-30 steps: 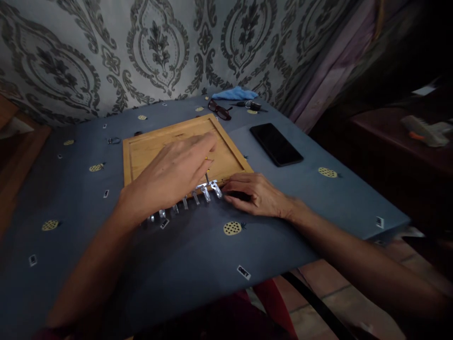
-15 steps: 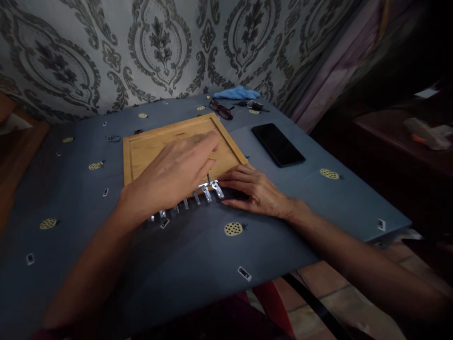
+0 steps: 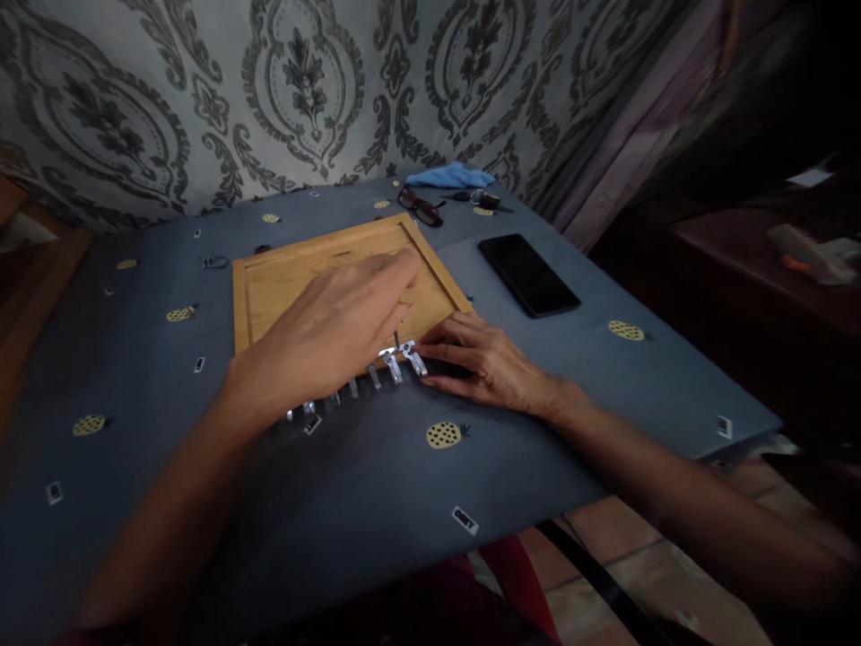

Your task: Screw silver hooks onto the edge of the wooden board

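A wooden board (image 3: 269, 283) with a raised rim lies on the blue tablecloth (image 3: 377, 484). Along its near edge runs a dark rail with a row of several shiny metal hooks (image 3: 390, 363). My left hand (image 3: 336, 327) hovers over the board's near edge, fingers curled round a thin metal tool (image 3: 395, 340) whose tip points down at the hooks. My right hand (image 3: 491, 363) rests on the cloth at the rail's right end, with thumb and fingers closed on either side of the dark bar.
A black phone (image 3: 528, 274) lies right of the board. Dark-rimmed glasses (image 3: 418, 208), a blue cloth (image 3: 449, 175) and keys (image 3: 481, 198) sit at the far edge by the patterned curtain. A small ring (image 3: 215, 262) lies left of the board. The table's right corner (image 3: 760, 422) drops to the floor.
My right hand has slid a little forward to the board's corner beside the last hook. My left hand and the tool have hardly moved.
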Demonstrator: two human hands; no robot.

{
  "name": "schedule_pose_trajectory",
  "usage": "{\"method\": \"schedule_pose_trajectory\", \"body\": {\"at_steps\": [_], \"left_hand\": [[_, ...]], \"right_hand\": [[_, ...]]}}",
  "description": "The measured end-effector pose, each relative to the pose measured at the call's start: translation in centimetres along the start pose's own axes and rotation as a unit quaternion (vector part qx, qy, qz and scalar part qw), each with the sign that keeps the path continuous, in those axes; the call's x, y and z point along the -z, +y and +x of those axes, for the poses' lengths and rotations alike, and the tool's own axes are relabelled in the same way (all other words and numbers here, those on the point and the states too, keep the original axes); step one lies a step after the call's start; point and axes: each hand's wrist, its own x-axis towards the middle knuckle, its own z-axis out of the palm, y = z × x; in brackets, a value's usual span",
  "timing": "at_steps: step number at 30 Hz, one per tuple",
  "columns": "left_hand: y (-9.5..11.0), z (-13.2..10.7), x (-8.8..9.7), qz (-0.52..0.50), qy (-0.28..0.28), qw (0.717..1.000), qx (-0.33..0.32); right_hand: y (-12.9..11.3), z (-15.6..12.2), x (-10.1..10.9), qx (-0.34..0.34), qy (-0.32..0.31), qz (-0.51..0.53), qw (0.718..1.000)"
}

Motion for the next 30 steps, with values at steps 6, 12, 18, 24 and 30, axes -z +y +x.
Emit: {"method": "schedule_pose_trajectory", "body": {"at_steps": [6, 12, 18, 24, 30], "left_hand": [[0.25, 0.02, 0.26, 0.009, -0.007, 1.000, 0.004], [0.78, 0.05, 0.43, -0.008, 0.001, 1.000, 0.009], [0.83, 0.14, 0.30, -0.011, 0.003, 1.000, 0.009], [0.79, 0.24, 0.15, 0.008, 0.000, 1.000, 0.005], [1.00, 0.13, 0.05, 0.016, -0.007, 1.000, -0.004]], "right_hand": [[0.05, 0.05, 0.14, -0.007, -0.014, -0.004, 1.000], [0.17, -0.05, 0.11, -0.012, -0.020, -0.005, 1.000], [0.16, -0.15, 0.06, -0.018, -0.027, 0.004, 0.999], [0.15, -0.07, 0.18, -0.015, -0.029, 0.008, 0.999], [0.20, -0.15, 0.18, -0.035, -0.042, 0.018, 0.998]]}}
